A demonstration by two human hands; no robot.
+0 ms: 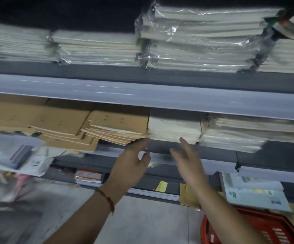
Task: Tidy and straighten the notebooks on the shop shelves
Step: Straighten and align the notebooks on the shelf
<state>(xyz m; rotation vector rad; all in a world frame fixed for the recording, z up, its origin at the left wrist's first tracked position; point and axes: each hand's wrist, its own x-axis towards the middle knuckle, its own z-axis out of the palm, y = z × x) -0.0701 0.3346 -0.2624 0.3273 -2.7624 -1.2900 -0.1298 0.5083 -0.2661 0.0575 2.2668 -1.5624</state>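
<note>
Nearest: 2 forearms reaching up from bottom of frame, red thread band point(107, 199) on the left wrist. Red plastic basket point(258, 229) on floor at lower right, 1 only. Left hand point(132, 164) spread loose, fingers straight-ish, gripping nothing; its fingertips reach the underside/front edge of the fanned kraft notebook stack point(118, 127), contact likely but blur makes it hard to confirm. Right hand point(190, 161) also released, fingers extended up, palm turned toward left hand, holding nothing; tips sit just below the white notebook stack point(175, 127), apart from it or barely touching, cannot tell. So both hands are under the middle shelf's front lip point(160, 147), w/ the white stack above the gap between them and the kraft stack just left. Middle shelf, 4 piles counted L to R: big kraft pile point(37, 118) skewed and sliding forward, fanned kraft stack stepped out at its front edge, white stack fairly square, then a taller wrapped pale stack point(248, 132) at right, overhanging the lip. Loose plastic-bagged items point(16, 155) hang off at far left, count unclear. Farther up: price rail point(142, 95), then top shelf w/ abt 4 shrink-wrapped pale stacks point(195, 41), tallest right of centre. Whole view motion-blurred.
</note>
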